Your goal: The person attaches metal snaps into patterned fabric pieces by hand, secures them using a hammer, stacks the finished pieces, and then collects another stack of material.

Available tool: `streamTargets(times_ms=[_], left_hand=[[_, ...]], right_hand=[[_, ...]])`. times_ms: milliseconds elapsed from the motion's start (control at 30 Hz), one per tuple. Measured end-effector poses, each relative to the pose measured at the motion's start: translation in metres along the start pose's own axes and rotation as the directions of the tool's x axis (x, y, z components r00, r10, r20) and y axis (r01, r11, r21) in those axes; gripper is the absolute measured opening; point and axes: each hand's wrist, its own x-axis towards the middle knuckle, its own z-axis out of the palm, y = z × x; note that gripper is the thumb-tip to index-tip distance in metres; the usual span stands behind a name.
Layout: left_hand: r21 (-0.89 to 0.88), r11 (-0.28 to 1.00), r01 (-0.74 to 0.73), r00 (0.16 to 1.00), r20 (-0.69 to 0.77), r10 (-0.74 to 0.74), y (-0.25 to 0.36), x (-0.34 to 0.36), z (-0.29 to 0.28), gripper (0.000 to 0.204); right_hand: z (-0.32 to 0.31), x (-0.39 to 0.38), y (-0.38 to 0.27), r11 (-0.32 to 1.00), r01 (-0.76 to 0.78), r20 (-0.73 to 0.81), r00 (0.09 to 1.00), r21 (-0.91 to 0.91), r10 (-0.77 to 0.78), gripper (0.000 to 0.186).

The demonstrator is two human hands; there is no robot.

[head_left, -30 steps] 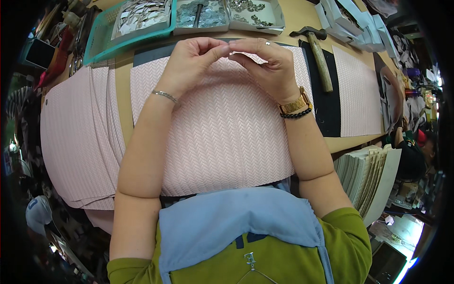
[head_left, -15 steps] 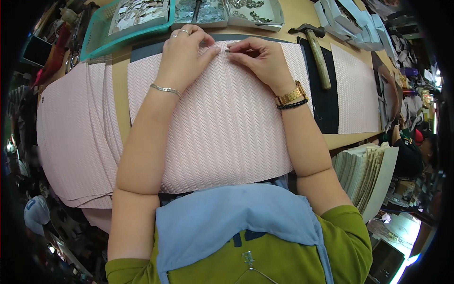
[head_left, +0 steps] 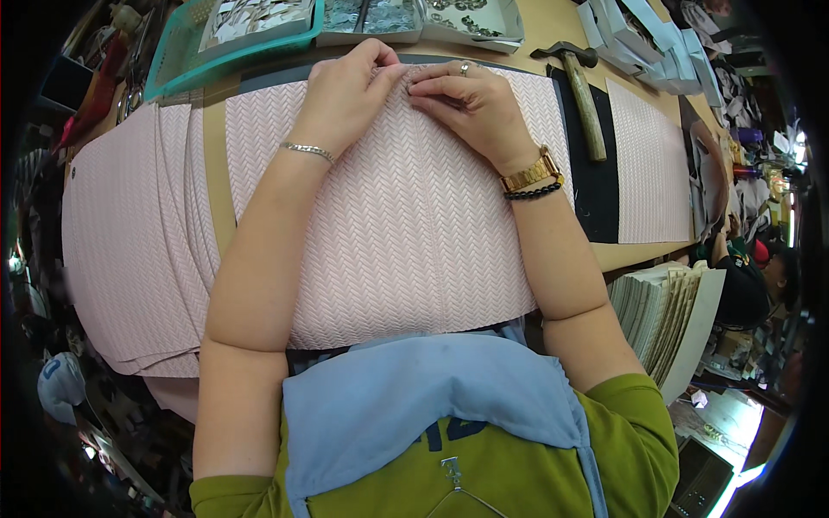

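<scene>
A pale pink panel with an embossed woven pattern (head_left: 406,224) lies in front of me, over a dark sheet that shows along its far edge. My left hand (head_left: 352,91) is closed at the middle of that far edge, thumb and fingers pinching the pink panel. Close beside it, my right hand (head_left: 471,104) has thumb and forefinger drawn together just above the panel. A small dark metal piece is between those fingertips, mostly hidden by them.
A hammer (head_left: 584,108) lies to the right on black material (head_left: 591,203). Beyond the panel stand a teal basket (head_left: 160,65) and a white box of metal fittings (head_left: 516,34). Stacked pink panels (head_left: 129,250) lie left. A paper stack (head_left: 665,302) stands lower right.
Both hands have shifted slightly toward the far edge and closer together. My right fingers have curled more over the small metal piece. The panel's far edge has moved slightly.
</scene>
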Motion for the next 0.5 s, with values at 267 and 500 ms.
streamTargets(times_ms=[267, 500], left_hand=[[0.172, 0.950, -0.260, 0.965, 0.012, 0.262, 0.006, -0.002, -0.013, 0.018], [0.333, 0.791, -0.514, 0.837, -0.006, 0.546, 0.022, -0.006, -0.016, 0.015]], right_hand=[[-0.007, 0.012, -0.008, 0.989, 0.052, -0.106, 0.992, -0.140, -0.068, 0.028], [-0.017, 0.007, -0.001, 0.866, -0.294, 0.120, 0.956, 0.404, 0.268, 0.023]])
